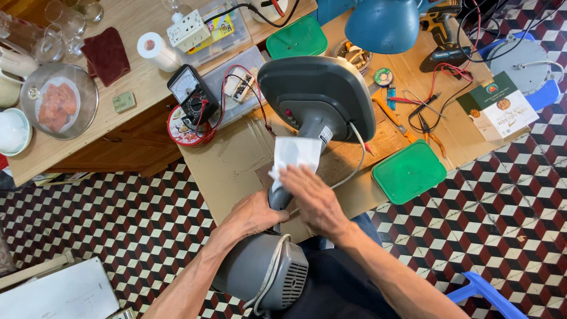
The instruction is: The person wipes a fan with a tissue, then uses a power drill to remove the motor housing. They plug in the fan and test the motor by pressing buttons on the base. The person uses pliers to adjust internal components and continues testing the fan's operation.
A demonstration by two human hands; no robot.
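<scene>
From my feed, far left at 9 o'clock: steel bowl w/ orange food on the wooden table, dark red cloth at its 1 o'clock. Multimeter sits nr table edge, red leads trailing. Centre: left hand wrapped shut round the grey fan neck, motor housing at 6 o'clock in the lap. Fan base points to 12, over the cardboard sheet. Right hand flat, fingers spread, pressing a white tissue onto the neck. At 3 o'clock, green lid; pliers & wires beyond
</scene>
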